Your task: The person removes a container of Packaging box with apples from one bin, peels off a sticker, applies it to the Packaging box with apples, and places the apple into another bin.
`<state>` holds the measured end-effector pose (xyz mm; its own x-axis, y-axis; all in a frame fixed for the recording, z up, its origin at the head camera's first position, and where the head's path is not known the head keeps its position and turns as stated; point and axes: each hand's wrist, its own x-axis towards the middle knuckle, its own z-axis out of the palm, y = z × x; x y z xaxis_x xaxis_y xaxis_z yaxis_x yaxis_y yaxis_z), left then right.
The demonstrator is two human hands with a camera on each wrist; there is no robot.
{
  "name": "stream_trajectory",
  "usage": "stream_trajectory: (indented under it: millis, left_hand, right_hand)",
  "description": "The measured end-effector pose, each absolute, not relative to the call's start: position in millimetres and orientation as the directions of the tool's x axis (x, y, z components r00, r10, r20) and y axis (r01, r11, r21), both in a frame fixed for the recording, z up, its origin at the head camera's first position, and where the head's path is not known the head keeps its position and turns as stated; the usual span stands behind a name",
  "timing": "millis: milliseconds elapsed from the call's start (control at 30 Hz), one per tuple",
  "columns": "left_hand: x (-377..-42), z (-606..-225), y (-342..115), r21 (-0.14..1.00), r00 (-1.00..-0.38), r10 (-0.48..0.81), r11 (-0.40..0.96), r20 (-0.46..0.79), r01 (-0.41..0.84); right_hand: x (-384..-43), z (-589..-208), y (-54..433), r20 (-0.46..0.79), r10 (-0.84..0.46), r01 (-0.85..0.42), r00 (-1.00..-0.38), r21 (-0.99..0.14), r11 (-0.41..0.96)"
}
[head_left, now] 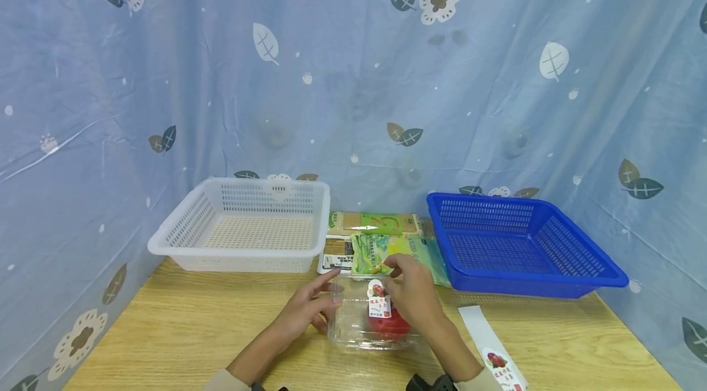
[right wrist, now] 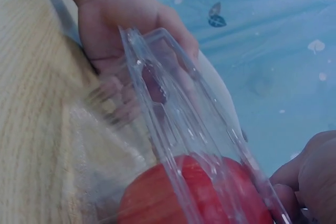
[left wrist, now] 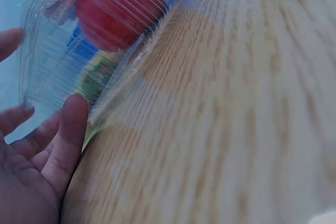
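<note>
A clear plastic clamshell box [head_left: 350,323] stands on the wooden table with a round red fruit [head_left: 389,325] inside. On its lid lies a white sticker [head_left: 379,307] with a fruit picture and red writing. My left hand [head_left: 306,308] is at the box's left side, its thumb near the side wall and its fingers spread along the lid's edge. Over the lid, my right hand [head_left: 411,286] has its thumb at the sticker's upper right and a bent index finger apart from it. The right wrist view shows only part of those fingers, beside the lid.
Behind left stands a white basket [head_left: 248,253]; behind right, a blue basket [head_left: 530,283]. Between them lie a green-and-brown packet [head_left: 381,223], a yellow-green bag [head_left: 409,250] and a white-and-brown package [head_left: 337,254]. A sticker backing strip [head_left: 480,329] lies at right. A patterned curtain [head_left: 353,72] hangs behind.
</note>
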<state>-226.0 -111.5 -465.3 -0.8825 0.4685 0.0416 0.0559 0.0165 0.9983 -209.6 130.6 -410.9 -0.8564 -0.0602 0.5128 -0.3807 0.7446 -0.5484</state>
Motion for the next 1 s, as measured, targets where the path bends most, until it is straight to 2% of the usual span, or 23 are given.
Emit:
stream_trajectory:
  millis: [367, 567, 800, 1000]
  left_hand:
    - [-225, -465, -111, 0.999, -0.884, 0.465, 0.008, 0.044, 0.054]
    - [-223, -461, -109, 1.000, -0.899, 0.436, -0.002, 0.025, 0.026]
    - [-220, -451, -108, 0.998, -0.915, 0.401, 0.059, -0.032, -0.009]
    - [-212, -437, -103, 0.995, -0.928, 0.368, 0.098, -0.061, -0.026]
  right_hand:
    - [-220, -409, 140, 0.496, -0.043, -0.365, -0.867, -0.576, 0.731]
    - [-217, -391, 161, 0.513, 0.024, -0.356, -0.858, -0.628, 0.692]
    - [-208, -370, 200, 0.551, 0.166, -0.317, -0.818, -0.673, 0.669]
    - [-205, -362, 242, 0.512, 0.387, -0.211, -0.767, -0.771, 0.601]
